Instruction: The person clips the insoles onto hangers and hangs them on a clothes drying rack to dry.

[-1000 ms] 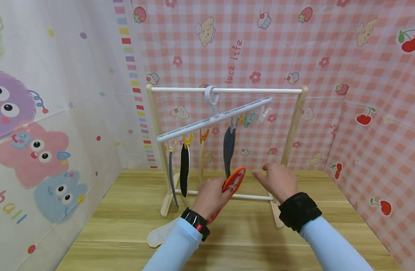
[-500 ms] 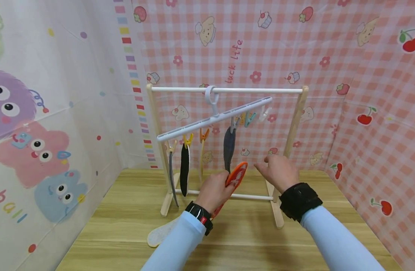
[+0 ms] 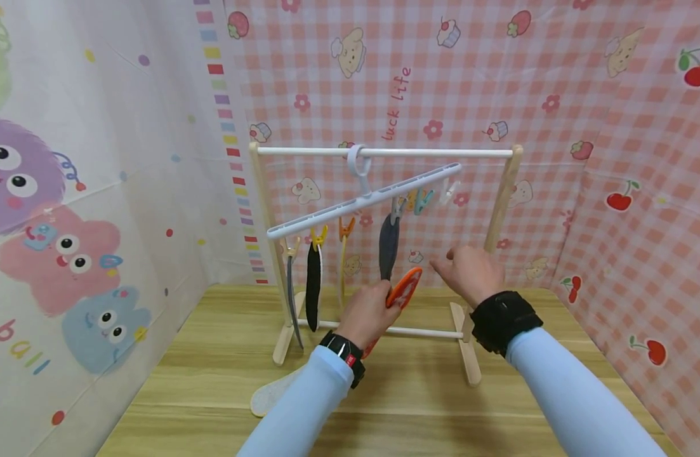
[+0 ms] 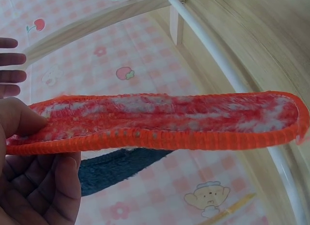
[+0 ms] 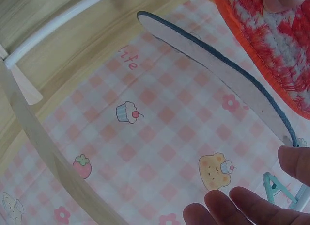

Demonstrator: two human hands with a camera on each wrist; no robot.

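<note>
My left hand (image 3: 367, 314) pinches a fluffy red-and-white insole (image 4: 184, 117) with an orange ribbed edge, thumb on the plush side and fingers beneath. The insole points up and to the right, in front of a dark grey-blue insole (image 3: 389, 244) hanging from a grey clip (image 3: 398, 208). To the right, my right hand (image 3: 474, 274) is raised and holds nothing; in the right wrist view its thumb (image 5: 296, 162) and fingers are spread apart. A teal clip (image 3: 423, 202) and a whitish clip (image 3: 449, 192) hang without insoles from the hanger's higher right end.
The pale hanger (image 3: 327, 218) tilts down to the left on the rack's white rod (image 3: 452, 153). From its left half hang a grey insole (image 3: 294, 304), a black insole (image 3: 313, 285) and a yellowish insole (image 3: 342, 270). A light grey insole (image 3: 272, 393) lies on the wooden table (image 3: 190, 381).
My left hand has moved up and slightly right with the orange-edged insole. My right hand has risen a little beneath the hanger's right end.
</note>
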